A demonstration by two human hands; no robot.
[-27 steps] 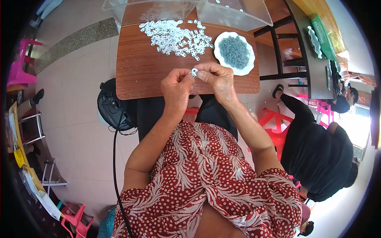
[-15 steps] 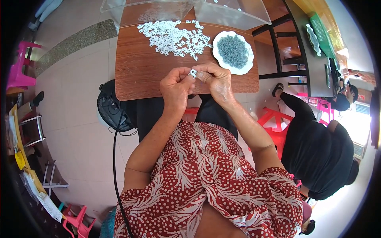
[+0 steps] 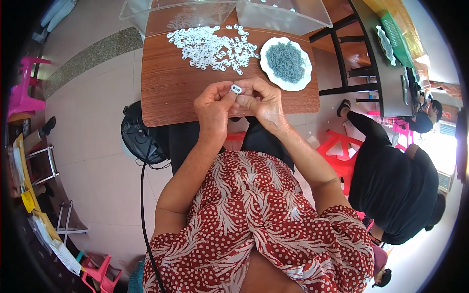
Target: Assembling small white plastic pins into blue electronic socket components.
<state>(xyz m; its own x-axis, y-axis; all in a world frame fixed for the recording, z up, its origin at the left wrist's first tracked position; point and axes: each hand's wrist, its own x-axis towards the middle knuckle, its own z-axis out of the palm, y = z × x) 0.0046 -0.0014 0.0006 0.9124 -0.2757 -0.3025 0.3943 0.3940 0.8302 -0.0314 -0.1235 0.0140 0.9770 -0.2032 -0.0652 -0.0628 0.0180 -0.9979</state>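
Observation:
Over the table's near edge, my left hand (image 3: 215, 103) pinches a small white plastic piece (image 3: 236, 89) with two dark holes. My right hand (image 3: 265, 101) is closed at the same piece, its thumb and forefinger against the piece's right side; whether anything else is in those fingers is hidden. Beyond my hands a loose pile of similar white pieces (image 3: 207, 48) lies on the brown wooden table (image 3: 163, 93). Right of the pile stands a white scalloped plate (image 3: 304, 83), heaped with thin grey screw-like pins (image 3: 285, 62).
Two clear plastic bins (image 3: 288, 19) stand along the table's far side. A black bag (image 3: 141, 132) with a cable is on the floor at left. To the right are a red stool (image 3: 337, 151) and a person in black (image 3: 395, 185) bending over.
The white piece has turned in my fingertips, so its two-holed face now shows. My right thumb has shifted slightly down and left; both hands stay in nearly the same place.

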